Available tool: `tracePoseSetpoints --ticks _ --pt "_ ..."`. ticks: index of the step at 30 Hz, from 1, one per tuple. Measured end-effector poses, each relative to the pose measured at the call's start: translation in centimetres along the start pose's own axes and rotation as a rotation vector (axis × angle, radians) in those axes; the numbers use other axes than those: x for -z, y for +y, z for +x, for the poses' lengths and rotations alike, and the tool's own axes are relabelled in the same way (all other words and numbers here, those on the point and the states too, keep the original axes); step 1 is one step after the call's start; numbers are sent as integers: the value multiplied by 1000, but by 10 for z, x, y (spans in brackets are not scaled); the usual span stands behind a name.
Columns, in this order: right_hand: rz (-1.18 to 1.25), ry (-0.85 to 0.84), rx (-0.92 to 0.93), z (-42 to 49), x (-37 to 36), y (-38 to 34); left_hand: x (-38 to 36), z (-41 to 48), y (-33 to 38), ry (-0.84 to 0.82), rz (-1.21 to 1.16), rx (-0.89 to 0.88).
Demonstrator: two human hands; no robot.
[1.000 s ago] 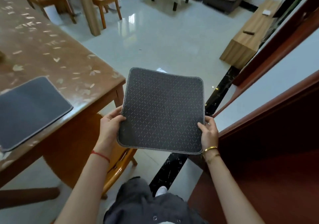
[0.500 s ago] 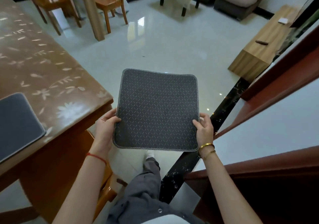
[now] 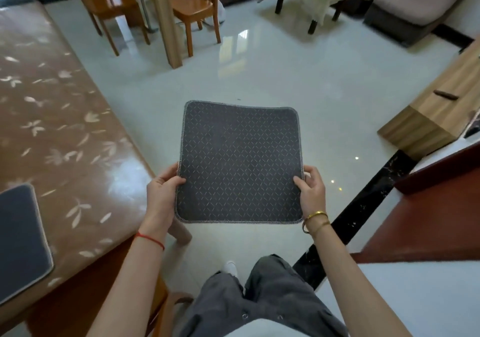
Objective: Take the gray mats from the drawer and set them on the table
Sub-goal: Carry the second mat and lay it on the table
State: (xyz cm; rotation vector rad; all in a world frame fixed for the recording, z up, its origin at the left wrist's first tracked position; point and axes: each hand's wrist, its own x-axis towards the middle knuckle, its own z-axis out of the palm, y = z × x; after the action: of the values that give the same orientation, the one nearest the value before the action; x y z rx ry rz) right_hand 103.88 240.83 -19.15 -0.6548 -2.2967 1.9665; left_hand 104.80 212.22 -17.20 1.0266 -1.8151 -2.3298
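1. A square gray mat (image 3: 239,165) with a stitched border and a faint diamond pattern is held flat in the air, out in front of the person, above the pale tiled floor (image 3: 298,77) and just right of the bench's corner — it touches neither.
2. The left hand (image 3: 161,196) pinches the mat's left edge near the lower corner: its thumb lies on top, and its fingers (image 3: 166,174) curl under the edge, clamped on the mat. A red string circles that wrist.
3. The right hand (image 3: 311,190) grips the opposite edge in the same way — thumb on the upper face, fingers (image 3: 315,172) wrapped beneath. Gold bangles sit on that wrist.
4. A second gray mat (image 3: 20,240) lies flat on the brown, leaf-patterned bench (image 3: 59,129) at the far left, partly cut off by the frame, well apart from the held one.
5. Wooden chairs (image 3: 192,9) stand at the far end of the floor.
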Motion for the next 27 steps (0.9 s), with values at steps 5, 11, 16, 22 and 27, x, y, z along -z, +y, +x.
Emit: tracePoseSetpoints --ticks 5,11,16,22,27 --pt "-18 -88 23 67 -25 -22 -17 47 13 43 -64 27" --pt "-20 -211 35 159 -57 -45 -63 99 41 164 -104 -34" --pt "-38 -300 63 254 -72 -76 -114 156 62 224 -136 -49" --pt "-61 -422 91 348 -96 -114 -161 208 82 320 -184 -69" --pt "-86 -485 104 406 -134 -133 -183 243 103 408 -216 -76"
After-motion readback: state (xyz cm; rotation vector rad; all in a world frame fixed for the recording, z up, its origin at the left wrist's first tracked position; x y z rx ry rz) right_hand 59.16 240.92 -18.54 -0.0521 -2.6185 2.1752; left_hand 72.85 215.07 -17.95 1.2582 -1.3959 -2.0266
